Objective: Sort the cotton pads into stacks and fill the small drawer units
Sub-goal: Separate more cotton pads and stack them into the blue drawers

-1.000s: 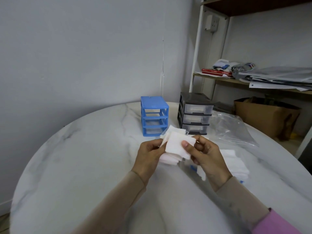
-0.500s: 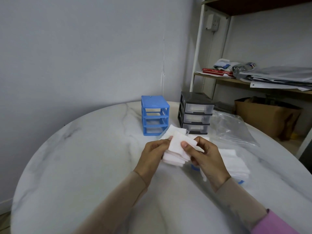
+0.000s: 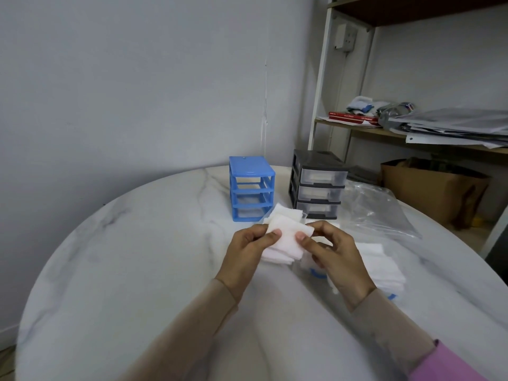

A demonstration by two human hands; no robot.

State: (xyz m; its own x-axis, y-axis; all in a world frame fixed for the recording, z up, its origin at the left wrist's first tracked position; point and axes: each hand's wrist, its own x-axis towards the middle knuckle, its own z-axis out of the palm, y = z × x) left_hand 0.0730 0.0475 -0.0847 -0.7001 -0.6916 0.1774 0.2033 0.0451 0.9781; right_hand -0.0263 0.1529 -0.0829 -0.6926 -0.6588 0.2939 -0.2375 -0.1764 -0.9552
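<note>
head view: both hands, the left hand (image 3: 247, 248) and right hand (image 3: 334, 250), pinch a small stack of cotton pads (image 3: 286, 237) above the tabletop (image 3: 137, 257). the blue drawer unit (image 3: 251, 188) stands just beyond, nearer the left hand; the black unit (image 3: 317, 185) lies beyond the right.

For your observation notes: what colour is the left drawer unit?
Blue; the head view shows the left drawer unit clearly.

Two drawer units (image 3: 252, 188) (image 3: 319, 185) stand side by side on the table (image 3: 137, 270), bag (image 3: 379, 210) to their right.

White cotton pads (image 3: 286, 237) fanned above table, before blue drawer unit (image 3: 251, 188), black drawer unit (image 3: 319, 185).
</note>
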